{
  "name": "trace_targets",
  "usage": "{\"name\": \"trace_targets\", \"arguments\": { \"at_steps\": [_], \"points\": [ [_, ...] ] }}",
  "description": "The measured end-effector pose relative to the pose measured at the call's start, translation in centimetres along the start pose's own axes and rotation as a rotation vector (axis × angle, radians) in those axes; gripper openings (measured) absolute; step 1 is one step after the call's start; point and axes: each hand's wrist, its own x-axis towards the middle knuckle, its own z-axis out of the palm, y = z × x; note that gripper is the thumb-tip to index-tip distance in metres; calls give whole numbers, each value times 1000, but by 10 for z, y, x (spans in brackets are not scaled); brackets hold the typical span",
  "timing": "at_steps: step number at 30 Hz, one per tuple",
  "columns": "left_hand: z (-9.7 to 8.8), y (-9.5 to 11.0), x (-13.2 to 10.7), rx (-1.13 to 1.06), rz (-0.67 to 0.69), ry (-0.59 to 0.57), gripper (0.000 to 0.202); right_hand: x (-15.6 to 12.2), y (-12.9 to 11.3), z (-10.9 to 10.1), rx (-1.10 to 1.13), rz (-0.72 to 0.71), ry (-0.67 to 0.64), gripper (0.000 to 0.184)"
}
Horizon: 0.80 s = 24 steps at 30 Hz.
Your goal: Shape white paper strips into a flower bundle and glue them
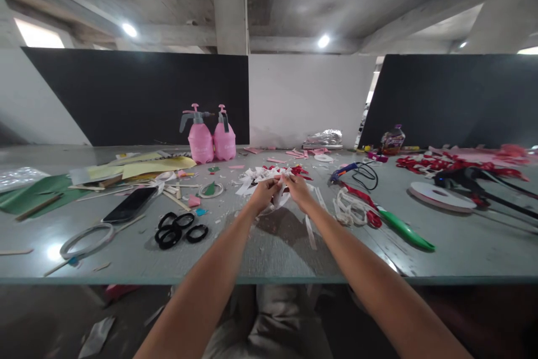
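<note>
My left hand [264, 193] and my right hand [296, 189] meet over the middle of the table, fingers closed in a pinch. Between them they grip a white ribbon [281, 197], partly covered by the fingers. Just behind lies a pile of white ribbon pieces [249, 178], with red ribbon pieces [299, 170] beside it. A loose white strip [310, 233] trails on the table below my right hand. Further right are a blue glue gun [343, 172] with a black cord and a bundle of white cord [349, 208].
Left stand two pink spray bottles [200, 143], a phone [130, 204], several black rings [170, 236], a clear coil [86, 240], and yellow sheets [155, 168]. Right lie green-handled scissors or a similar tool [406, 229], a ribbon spool [441, 196], red ribbon [454, 166] and a bottle [393, 139].
</note>
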Motion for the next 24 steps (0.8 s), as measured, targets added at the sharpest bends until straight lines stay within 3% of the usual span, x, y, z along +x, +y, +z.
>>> {"name": "trace_targets", "arguments": {
  "at_steps": [7,10,13,18,24],
  "points": [
    [4,3,-2,60,-3,-20,36,1,-3,-6,-83,-52,90,50],
    [2,10,-6,326,63,27,30,1,-3,-6,-37,-41,108,50],
    [-1,20,-12,572,176,164,28,2,-6,-8,67,-63,109,46],
    [-2,28,-16,526,296,370,20,-3,-14,-7,106,-67,-35,42],
    [0,25,-14,518,401,341,20,-7,-19,3,47,-39,-181,36]
  ]
}}
